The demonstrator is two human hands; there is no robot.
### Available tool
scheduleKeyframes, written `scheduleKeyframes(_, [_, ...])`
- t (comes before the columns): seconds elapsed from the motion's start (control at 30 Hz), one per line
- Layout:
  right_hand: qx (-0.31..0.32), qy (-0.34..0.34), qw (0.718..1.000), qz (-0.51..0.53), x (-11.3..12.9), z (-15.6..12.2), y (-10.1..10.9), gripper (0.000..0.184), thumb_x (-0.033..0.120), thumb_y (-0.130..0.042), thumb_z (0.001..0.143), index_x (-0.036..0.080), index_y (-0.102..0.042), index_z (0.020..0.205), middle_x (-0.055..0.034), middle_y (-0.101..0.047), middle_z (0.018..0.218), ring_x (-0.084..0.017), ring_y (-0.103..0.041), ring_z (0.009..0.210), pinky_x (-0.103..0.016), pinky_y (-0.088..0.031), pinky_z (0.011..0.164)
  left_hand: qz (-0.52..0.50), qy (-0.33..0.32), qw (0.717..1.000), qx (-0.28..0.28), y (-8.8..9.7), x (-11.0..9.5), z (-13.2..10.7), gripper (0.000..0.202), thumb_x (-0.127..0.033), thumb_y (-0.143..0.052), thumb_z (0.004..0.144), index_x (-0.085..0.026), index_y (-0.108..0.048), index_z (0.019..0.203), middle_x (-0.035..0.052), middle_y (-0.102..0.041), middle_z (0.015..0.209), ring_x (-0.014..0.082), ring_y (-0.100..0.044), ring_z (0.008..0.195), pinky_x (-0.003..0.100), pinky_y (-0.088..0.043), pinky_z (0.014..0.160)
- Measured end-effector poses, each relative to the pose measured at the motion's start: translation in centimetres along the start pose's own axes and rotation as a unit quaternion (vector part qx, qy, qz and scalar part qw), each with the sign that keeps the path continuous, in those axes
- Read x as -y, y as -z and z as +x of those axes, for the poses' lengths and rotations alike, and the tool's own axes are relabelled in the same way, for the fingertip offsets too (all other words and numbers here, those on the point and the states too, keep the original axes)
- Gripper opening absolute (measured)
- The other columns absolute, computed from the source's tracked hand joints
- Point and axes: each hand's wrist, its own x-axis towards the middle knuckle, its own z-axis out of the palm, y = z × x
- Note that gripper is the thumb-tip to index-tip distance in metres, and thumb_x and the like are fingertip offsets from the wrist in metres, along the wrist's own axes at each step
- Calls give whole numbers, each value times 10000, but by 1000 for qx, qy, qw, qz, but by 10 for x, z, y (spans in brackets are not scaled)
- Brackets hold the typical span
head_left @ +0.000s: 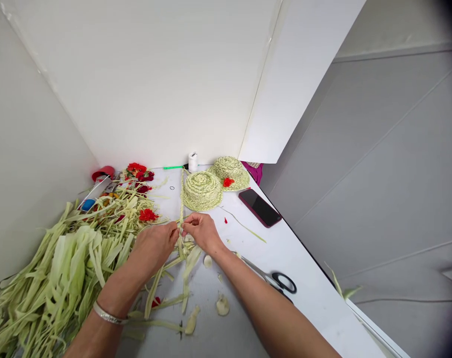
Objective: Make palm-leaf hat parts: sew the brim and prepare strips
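Observation:
My left hand [157, 244] and my right hand [202, 229] meet above the white table, fingertips pinched on a pale green braid [182, 199] of corn-husk-like strips. The braid runs away from me to the woven hat-shaped piece [202, 191], which lies with its crown up. Below my fingers the loose strip ends [191, 263] fan out toward me. A second small woven hat [229, 170] with a red flower on its brim sits behind the first. A silver bangle circles my left wrist. Just what lies between the fingertips is partly hidden.
A big heap of pale green strips [73, 268] covers the left side, with red flowers [148, 215] on it. Scissors [272, 281] and a phone [260, 208] lie at right near the table edge. A white thread spool [192, 162] stands by the back wall.

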Motion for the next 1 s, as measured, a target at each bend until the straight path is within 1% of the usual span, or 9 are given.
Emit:
scheduleKeyframes(0.13, [-8, 7, 999, 40, -2, -1, -2, 48, 227, -632, 641, 183, -638, 621, 32, -636, 583, -125, -547, 567, -236, -414, 590, -13, -2, 1000, 20, -1, -12, 0, 353, -302, -348, 925, -194, -679, 867, 157, -738, 834, 287, -666, 737, 325, -338, 615])
scheduleKeyframes(0.37, [-4, -18, 993, 116, 3, -6, -2, 180, 345, -681, 647, 171, -651, 681, -4, -669, 638, -141, -589, 617, -246, -442, 607, -44, 5, 999, 31, -15, -28, -1, 355, -243, -359, 908, -158, -697, 837, 148, -719, 723, 247, -653, 638, 311, -365, 601])
scheduleKeyframes(0.5, [19, -51, 988, 143, 16, -8, 4, 220, 348, -717, 608, 169, -614, 683, 1, -675, 638, -85, -476, 454, -212, -345, 459, -117, -25, 992, 44, -8, -16, -3, 417, -383, -378, 924, -216, -680, 689, 53, -684, 616, 196, -604, 550, 284, -361, 576])
scheduleKeyframes(0.57, [26, -68, 986, 149, 19, -8, 8, 233, 345, -724, 604, 167, -603, 693, 12, -666, 622, -46, -348, 383, -200, -240, 403, -190, -15, 982, -15, -4, -4, -1, 453, -469, -357, 925, -227, -657, 686, 11, -649, 592, 178, -570, 542, 274, -364, 577])
scheduleKeyframes(0.63, [36, -83, 984, 154, 21, -7, 11, 244, 342, -731, 599, 164, -594, 694, 15, -659, 608, -29, -254, 367, -203, -165, 391, -268, 11, 958, -102, -1, 8, 3, 413, -502, -377, 908, -216, -640, 768, 7, -643, 666, 185, -563, 612, 276, -382, 614])
scheduleKeyframes(0.7, [48, -94, 982, 155, 20, -6, 13, 258, 349, -737, 596, 163, -590, 700, 16, -652, 596, -28, -221, 368, -208, -133, 395, -360, 20, 925, -118, -4, 15, 7, 354, -515, -470, 855, -199, -627, 883, 26, -663, 808, 207, -585, 747, 286, -420, 694])
scheduleKeyframes(0.77, [54, -95, 982, 152, 19, -6, 13, 269, 351, -746, 585, 165, -591, 701, 34, -620, 550, -32, -226, 369, -210, -130, 400, -465, 5, 883, -56, -11, 16, 10, 366, -513, -552, 802, -190, -615, 963, 41, -667, 915, 224, -594, 854, 298, -445, 764])
scheduleKeyframes(0.87, [59, -86, 985, 139, 17, -5, 13, 273, 356, -752, 583, 164, -600, 705, 42, -609, 539, -43, -289, 380, -208, -161, 409, -581, -24, 812, 40, -24, 13, 12, 344, -531, -522, 827, -202, -593, 897, 6, -615, 826, 188, -577, 748, 295, -471, 724])
scheduleKeyframes(1.0, [71, -67, 989, 115, 18, -4, 15, 275, 365, -759, 589, 163, -610, 701, 26, -636, 569, -73, -414, 438, -207, -246, 445, -607, -35, 790, 76, -35, 15, 14, 339, -530, -493, 862, -206, -554, 784, -63, -438, 620, 123, -434, 531, 250, -419, 546])
